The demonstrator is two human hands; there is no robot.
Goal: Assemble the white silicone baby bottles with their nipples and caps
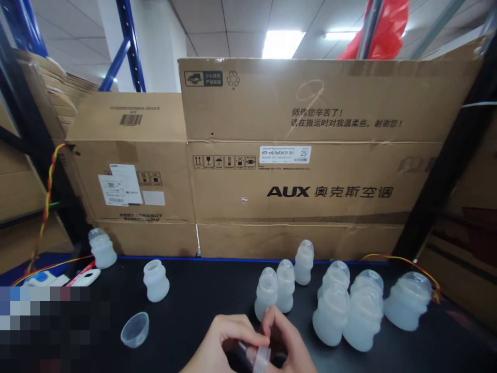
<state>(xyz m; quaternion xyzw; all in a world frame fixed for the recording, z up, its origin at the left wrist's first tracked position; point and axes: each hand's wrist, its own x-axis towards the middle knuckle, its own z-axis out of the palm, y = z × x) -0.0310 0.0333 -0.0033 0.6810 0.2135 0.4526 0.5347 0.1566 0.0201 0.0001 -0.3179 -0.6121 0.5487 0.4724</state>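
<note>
My left hand (227, 334) and my right hand (289, 336) meet at the bottom middle, fingertips pressed together. Between them they hold a small translucent plastic piece (263, 358), ribbed like a bottle collar; its lower part is cut off by the frame edge. Just beyond my fingers stands a frosted baby bottle (266, 298) with a clear dome cap. To the left, an uncapped frosted bottle (156, 282) stands upright. A clear dome cap (135, 330) lies on the black table nearer to me.
More capped bottles (365, 316) stand in a cluster at the right, with others behind. One capped bottle (103, 249) is at the far left beside a white-and-red tool (86, 274). Cardboard (310, 207) walls off the back between dark rack posts (435, 134).
</note>
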